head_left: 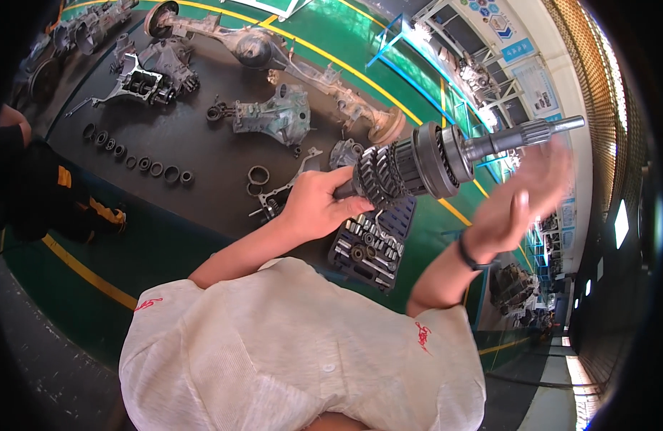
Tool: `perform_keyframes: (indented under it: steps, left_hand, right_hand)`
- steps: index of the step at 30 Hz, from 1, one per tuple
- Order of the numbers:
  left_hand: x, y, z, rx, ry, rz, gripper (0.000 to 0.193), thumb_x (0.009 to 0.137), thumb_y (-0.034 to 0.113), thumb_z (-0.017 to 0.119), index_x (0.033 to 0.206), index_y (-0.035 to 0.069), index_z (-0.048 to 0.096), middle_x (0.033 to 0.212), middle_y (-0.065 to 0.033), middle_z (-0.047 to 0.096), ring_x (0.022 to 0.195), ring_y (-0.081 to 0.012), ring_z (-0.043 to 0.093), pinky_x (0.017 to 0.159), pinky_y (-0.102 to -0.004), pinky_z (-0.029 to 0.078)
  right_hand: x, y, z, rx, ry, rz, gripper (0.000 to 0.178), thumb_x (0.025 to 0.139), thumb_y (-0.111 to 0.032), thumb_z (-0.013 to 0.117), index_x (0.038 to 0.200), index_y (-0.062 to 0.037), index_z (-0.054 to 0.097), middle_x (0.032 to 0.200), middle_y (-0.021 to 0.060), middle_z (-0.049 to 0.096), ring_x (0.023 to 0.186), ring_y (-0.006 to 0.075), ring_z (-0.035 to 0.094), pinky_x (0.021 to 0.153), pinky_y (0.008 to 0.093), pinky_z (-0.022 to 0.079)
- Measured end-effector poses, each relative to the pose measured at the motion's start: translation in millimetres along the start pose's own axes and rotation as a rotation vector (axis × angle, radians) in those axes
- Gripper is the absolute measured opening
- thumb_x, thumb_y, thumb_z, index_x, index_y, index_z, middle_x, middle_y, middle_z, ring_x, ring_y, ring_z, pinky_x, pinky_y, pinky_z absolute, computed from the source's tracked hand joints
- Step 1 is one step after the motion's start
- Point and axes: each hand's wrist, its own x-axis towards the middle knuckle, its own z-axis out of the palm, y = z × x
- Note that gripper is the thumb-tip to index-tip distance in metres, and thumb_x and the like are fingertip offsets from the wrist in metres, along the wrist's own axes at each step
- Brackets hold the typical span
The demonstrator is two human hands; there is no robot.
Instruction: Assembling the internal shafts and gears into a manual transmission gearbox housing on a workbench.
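My left hand (318,203) is wrapped round the near end of a gearbox shaft (410,167), which it holds up in the air, tilted up toward the right. Helical gears sit close to that hand, a wide dark ring and hub are further along, and a thin splined end (532,134) points right. Just below this splined end, my right hand (522,190) has its thumb apart and its fingers stretched out, smeared by motion. It seems to hold nothing; whether its fingertips touch the shaft is unclear. Under the shaft lies an open socket set case (371,262).
On the dark table (181,108) stand a gearbox housing (274,118), a long rusty axle (274,54), a row of bearing rings (145,164) and an opened casing with gears (141,82). A person in dark clothes (30,187) is at the left. Blue-framed racks (418,61) stand beyond.
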Motion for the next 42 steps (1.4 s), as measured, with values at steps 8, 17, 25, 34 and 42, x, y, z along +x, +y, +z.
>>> perform_keyframes:
  steps: [8, 17, 25, 34, 42]
  left_hand:
    - [-13.3, -21.0, -18.0, 0.137, 0.014, -0.079, 0.047, 0.076, 0.046, 0.084, 0.087, 0.005, 0.065, 0.067, -0.018, 0.061, 0.068, -0.0431, 0.06, 0.055, -0.0412, 0.048]
    - [-37.8, -60.9, -46.7, 0.334, -0.195, -0.473, 0.05, 0.084, 0.052, 0.076, 0.078, 0.003, 0.065, 0.063, -0.0169, 0.061, 0.062, -0.0381, 0.061, 0.057, -0.0426, 0.048]
    - [-74.1, -145.0, -44.0, 0.504, -0.434, -1.041, 0.053, 0.089, 0.061, 0.066, 0.098, 0.01, 0.077, 0.066, -0.0147, 0.067, 0.064, -0.0337, 0.068, 0.062, -0.0421, 0.052]
    - [-91.9, -243.2, -17.5, 0.572, -0.477, -1.279, 0.061, 0.089, 0.066, 0.063, 0.085, 0.007, 0.076, 0.068, -0.0169, 0.067, 0.071, -0.0366, 0.068, 0.067, -0.0443, 0.052]
    - [-88.7, -282.3, -10.2, 0.56, -0.414, -1.348, 0.058, 0.088, 0.059, 0.07, 0.077, 0.002, 0.071, 0.06, -0.0177, 0.058, 0.059, -0.0346, 0.061, 0.06, -0.0428, 0.047]
  right_hand:
    - [77.3, -39.8, 16.0, -0.984, -1.318, -0.579, 0.036, 0.066, -0.003, 0.071, 0.099, -0.0041, 0.058, 0.101, 0.0124, 0.058, 0.103, 0.0314, 0.058, 0.092, 0.0442, 0.045]
    - [-37.2, 91.8, 10.3, -0.656, -1.478, -0.221, 0.015, 0.073, -0.016, 0.071, 0.08, -0.0101, 0.06, 0.071, 0.0083, 0.059, 0.068, 0.0303, 0.063, 0.059, 0.043, 0.048]
    - [-269.0, 207.7, -4.4, -0.211, -1.455, 0.228, 0.018, 0.069, -0.022, 0.068, 0.071, -0.0083, 0.057, 0.067, 0.0103, 0.061, 0.064, 0.0337, 0.064, 0.056, 0.0454, 0.049]
    - [-420.6, 286.6, -3.9, 0.042, -1.504, 0.496, 0.022, 0.064, -0.027, 0.068, 0.068, -0.0064, 0.061, 0.062, 0.0147, 0.062, 0.06, 0.0369, 0.062, 0.054, 0.0463, 0.049]
    - [-440.9, 321.0, 0.3, 0.135, -1.562, 0.577, 0.027, 0.07, -0.03, 0.068, 0.074, -0.0043, 0.06, 0.061, 0.0168, 0.061, 0.059, 0.0394, 0.062, 0.054, 0.0462, 0.049]
